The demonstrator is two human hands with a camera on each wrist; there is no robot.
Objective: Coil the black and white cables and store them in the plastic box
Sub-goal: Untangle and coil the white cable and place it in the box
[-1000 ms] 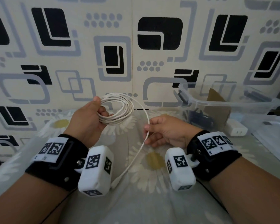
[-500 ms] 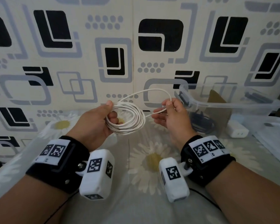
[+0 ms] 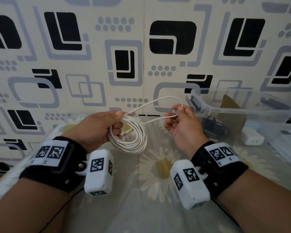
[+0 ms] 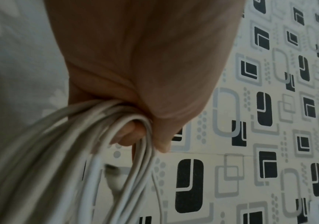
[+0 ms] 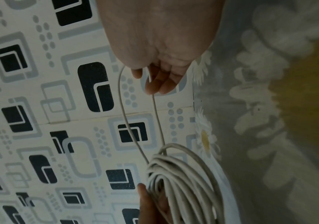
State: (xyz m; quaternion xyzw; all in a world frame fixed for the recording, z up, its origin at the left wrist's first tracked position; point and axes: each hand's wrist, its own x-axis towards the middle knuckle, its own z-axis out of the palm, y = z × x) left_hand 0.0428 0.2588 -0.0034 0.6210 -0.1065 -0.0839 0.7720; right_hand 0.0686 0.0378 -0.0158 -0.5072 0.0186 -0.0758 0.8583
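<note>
Both forearms reach forward over a flower-printed sheet [image 3: 158, 207], wrists raised clear of it, each wearing a black band with a white camera block.

The left hand [image 3: 97, 130] is turned with its back up and to the left, thumb on top. Its grip is closed round the white cable [image 3: 134, 137]: the thumb presses down on the top of the coil and the fingers curl up through the middle of it. The left wrist view shows the bunched strands wedged in the fold between thumb and fingers [image 4: 133, 136]. The coil hangs below the hand as a loose ring of several turns, clear of the sheet, with a plug end lying inside the ring.

The right hand [image 3: 183, 128] is held at about the same height, just to the right of the coil, palm turned left toward it. Thumb and forefinger pinch the cable at the far end of one long free loop; the other fingers [image 5: 160, 84] are only loosely bent. From the pinch one strand arches up and back to the left thumb, and the other runs lower, straight into the coil.

The clear box [image 3: 242, 110] stands open at the right far side of the sheet, against the patterned wall [image 3: 74, 64], just beyond the right hand. A dark cable [image 3: 213, 128] lies inside it. A white charger [image 3: 252, 138] lies nearby.
</note>
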